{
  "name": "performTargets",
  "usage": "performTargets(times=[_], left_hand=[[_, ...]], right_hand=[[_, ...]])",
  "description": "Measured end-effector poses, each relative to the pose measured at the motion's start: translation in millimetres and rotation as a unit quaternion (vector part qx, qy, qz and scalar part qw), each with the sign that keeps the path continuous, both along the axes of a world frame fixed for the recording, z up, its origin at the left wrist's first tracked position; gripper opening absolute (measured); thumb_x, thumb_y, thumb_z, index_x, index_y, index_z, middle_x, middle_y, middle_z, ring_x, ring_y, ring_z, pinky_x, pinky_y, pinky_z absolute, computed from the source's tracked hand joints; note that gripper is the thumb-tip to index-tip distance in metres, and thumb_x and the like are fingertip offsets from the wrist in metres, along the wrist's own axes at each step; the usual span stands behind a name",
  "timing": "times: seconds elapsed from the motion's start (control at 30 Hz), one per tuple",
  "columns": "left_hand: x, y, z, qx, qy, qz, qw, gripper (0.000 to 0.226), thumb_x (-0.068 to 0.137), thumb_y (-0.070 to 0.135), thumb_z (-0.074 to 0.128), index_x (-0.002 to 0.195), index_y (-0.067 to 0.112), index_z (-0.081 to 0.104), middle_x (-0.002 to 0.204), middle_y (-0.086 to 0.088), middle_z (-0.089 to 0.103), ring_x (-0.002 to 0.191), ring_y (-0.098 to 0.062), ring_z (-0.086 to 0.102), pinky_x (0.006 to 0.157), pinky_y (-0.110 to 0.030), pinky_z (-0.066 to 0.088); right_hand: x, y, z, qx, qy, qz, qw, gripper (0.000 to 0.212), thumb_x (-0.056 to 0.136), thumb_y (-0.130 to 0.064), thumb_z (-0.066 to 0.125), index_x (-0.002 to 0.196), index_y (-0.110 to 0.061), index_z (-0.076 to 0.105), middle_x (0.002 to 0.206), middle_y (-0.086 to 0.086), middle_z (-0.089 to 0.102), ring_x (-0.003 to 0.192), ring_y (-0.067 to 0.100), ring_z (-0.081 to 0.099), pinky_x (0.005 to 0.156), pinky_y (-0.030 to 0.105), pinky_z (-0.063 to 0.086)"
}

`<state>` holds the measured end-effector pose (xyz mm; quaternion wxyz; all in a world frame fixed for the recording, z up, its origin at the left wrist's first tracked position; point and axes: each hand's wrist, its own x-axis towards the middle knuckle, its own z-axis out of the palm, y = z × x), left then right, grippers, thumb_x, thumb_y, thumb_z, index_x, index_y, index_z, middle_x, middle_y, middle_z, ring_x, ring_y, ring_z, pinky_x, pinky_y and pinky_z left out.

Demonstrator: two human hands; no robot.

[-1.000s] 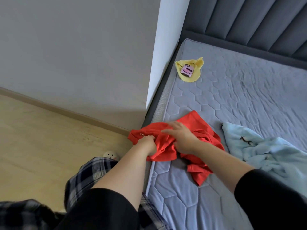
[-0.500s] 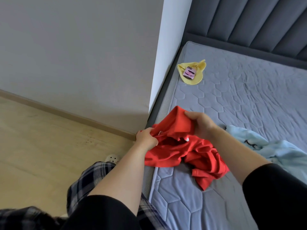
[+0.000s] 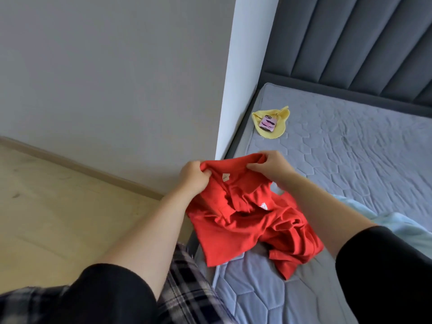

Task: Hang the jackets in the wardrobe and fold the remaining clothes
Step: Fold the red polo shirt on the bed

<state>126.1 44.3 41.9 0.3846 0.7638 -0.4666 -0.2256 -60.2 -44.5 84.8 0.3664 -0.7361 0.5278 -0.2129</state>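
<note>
Pinching the red garment [image 3: 245, 228], maybe a shirt, left hand [image 3: 192, 177] and right hand [image 3: 272, 168] hold its edge.

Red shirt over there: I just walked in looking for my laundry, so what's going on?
A person at the bedside holds the red shirt up by its collar edge, left hand gripping one side and right hand pinching the other. Its lower part lies crumpled on the mattress, not yet folded. A light blue garment lies to the right, and a yellow cloth with a small pink item on it lies near the headboard.
</note>
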Motion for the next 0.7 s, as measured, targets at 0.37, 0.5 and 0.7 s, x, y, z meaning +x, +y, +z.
performTargets(times=[0.37, 0.5, 0.7], left_hand=[[76, 47, 200, -0.071, -0.206, 0.054, 0.974, 0.02, 0.091, 0.017, 0.056, 0.072, 0.014, 0.054, 0.086, -0.012, 0.063, 0.093, -0.035, 0.06, 0.069, -0.028, 0.039], [95, 75, 286, -0.127, -0.288, 0.146, 0.938, 0.018, 0.095, 0.018, 0.05, 0.092, 0.007, 0.063, 0.103, -0.018, 0.065, 0.101, -0.037, 0.059, 0.075, -0.031, 0.04], [112, 128, 389, -0.093, -0.545, 0.257, 0.793, 0.027, 0.082, 0.004, 0.05, 0.104, 0.012, 0.064, 0.109, -0.011, 0.064, 0.105, -0.034, 0.058, 0.076, -0.034, 0.046]], right_hand=[[89, 36, 173, -0.374, 0.11, 0.027, 0.921, 0.013, 0.074, -0.01, 0.053, 0.084, -0.013, 0.062, 0.08, 0.005, 0.06, 0.075, 0.029, 0.055, 0.058, 0.028, 0.039], [110, 59, 252, -0.534, 0.084, 0.007, 0.841, 0.016, 0.074, -0.007, 0.05, 0.089, -0.007, 0.057, 0.085, 0.011, 0.059, 0.076, 0.035, 0.055, 0.058, 0.033, 0.039], [131, 84, 357, -0.532, 0.11, -0.035, 0.839, 0.015, 0.078, -0.01, 0.053, 0.091, -0.008, 0.06, 0.093, 0.012, 0.06, 0.089, 0.034, 0.057, 0.063, 0.031, 0.038]])
